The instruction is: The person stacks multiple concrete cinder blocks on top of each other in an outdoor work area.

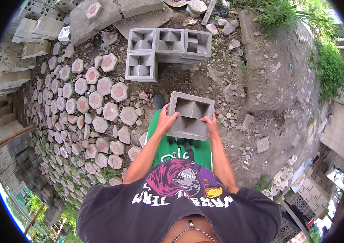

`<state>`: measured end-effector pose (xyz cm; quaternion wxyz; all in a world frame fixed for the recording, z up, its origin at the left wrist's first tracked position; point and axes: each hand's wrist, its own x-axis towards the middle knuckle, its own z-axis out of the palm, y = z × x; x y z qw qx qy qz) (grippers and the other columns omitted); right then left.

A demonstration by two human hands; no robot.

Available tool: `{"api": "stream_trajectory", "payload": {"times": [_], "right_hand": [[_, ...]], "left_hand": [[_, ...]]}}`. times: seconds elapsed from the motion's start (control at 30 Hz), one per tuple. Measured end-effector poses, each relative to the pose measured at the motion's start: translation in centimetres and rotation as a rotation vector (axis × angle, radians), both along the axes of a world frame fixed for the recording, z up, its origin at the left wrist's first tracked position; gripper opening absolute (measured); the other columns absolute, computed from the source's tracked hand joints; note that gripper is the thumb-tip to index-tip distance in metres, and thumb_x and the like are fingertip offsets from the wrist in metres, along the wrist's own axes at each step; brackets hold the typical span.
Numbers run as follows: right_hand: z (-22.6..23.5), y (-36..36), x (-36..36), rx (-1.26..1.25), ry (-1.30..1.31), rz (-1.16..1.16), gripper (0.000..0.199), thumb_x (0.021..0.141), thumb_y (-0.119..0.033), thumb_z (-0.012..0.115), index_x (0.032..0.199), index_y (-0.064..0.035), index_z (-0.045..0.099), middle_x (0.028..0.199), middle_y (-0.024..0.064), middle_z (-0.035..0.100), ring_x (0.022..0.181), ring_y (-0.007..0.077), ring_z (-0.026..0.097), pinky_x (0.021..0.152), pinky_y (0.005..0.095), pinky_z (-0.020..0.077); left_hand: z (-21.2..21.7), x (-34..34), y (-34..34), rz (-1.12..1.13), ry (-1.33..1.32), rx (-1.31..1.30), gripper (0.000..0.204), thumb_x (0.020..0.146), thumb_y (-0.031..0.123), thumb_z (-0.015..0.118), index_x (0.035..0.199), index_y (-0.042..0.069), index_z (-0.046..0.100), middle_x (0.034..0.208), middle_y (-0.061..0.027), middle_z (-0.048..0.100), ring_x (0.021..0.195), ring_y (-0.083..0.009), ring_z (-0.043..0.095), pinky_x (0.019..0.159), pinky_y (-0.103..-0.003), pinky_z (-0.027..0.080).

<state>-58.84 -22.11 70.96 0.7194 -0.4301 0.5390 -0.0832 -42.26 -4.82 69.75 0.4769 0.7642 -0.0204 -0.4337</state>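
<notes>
A square grey concrete block with a hollow face and angled inner ribs is held up in front of my waist. My left hand grips its left side, the thumb over the rim. On the opposite side my right hand clasps the edge, thumb also on the rim. The fingers beneath are partly hidden by the block. Beyond it, a group of matching blocks stands on the dirt, several in an L shape, their hollow faces turned up.
Hexagonal pavers with reddish centres cover the ground at left. Stacked blocks line the far left. Broken concrete slabs lie at the back. Rubble and a raised concrete strip occupy the right, with green plants beyond.
</notes>
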Motion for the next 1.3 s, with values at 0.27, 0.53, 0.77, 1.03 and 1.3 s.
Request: {"api": "stream_trajectory", "payload": {"times": [0.27,0.53,0.77,1.03,1.3], "right_hand": [[-7.2,-0.1,4.8,0.076,0.033,-0.003,0.076,0.065,-0.01,0.065,0.136,-0.002,0.038,0.112,0.0122,0.057,0.096,0.0226,0.057,0.083,0.0346,0.0479],[-15.8,-2.9,7.4,0.141,-0.015,0.012,0.079,0.065,-0.008,0.064,0.139,-0.0075,0.036,0.117,0.0127,0.055,0.099,0.0229,0.055,0.086,0.0356,0.0468],[-32.8,-6.3,9.4,0.087,-0.109,0.066,0.079,0.064,-0.008,0.062,0.138,-0.0099,0.034,0.118,0.0128,0.052,0.103,0.0257,0.053,0.088,0.038,0.0462],[-56.5,-10.8,17.1,0.091,-0.217,0.009,0.071,0.064,-0.008,0.062,0.131,-0.0098,0.038,0.107,0.0149,0.052,0.093,0.0271,0.055,0.076,0.0404,0.0497],[-69.1,-11.0,21.3,0.063,-0.151,0.078,0.068,0.061,-0.011,0.063,0.126,-0.0121,0.043,0.102,0.0145,0.055,0.087,0.0263,0.055,0.073,0.0411,0.0475]], "left_hand": [[-4.2,5.5,-0.6,0.043,0.064,0.058,0.077,0.072,0.026,0.075,0.136,0.001,0.037,0.117,-0.02,0.059,0.102,-0.0244,0.061,0.087,-0.035,0.049],[-13.8,6.3,-1.8,0.165,0.127,-0.028,0.078,0.077,0.036,0.075,0.134,0.0,0.036,0.12,-0.0189,0.056,0.106,-0.024,0.057,0.092,-0.036,0.046],[-31.3,8.3,-3.5,0.228,0.169,-0.344,0.074,0.083,0.038,0.07,0.137,-0.001,0.038,0.128,-0.0168,0.052,0.116,-0.0221,0.051,0.099,-0.036,0.04],[-55.2,14.4,-8.3,0.26,0.037,-0.369,0.065,0.081,0.034,0.074,0.129,-0.003,0.05,0.116,-0.0144,0.061,0.107,-0.019,0.057,0.092,-0.03,0.043],[-66.3,18.0,-8.5,0.347,0.008,-0.366,0.056,0.079,0.038,0.073,0.119,0.001,0.063,0.108,-0.0071,0.065,0.096,-0.0161,0.059,0.084,-0.03,0.046]]}}
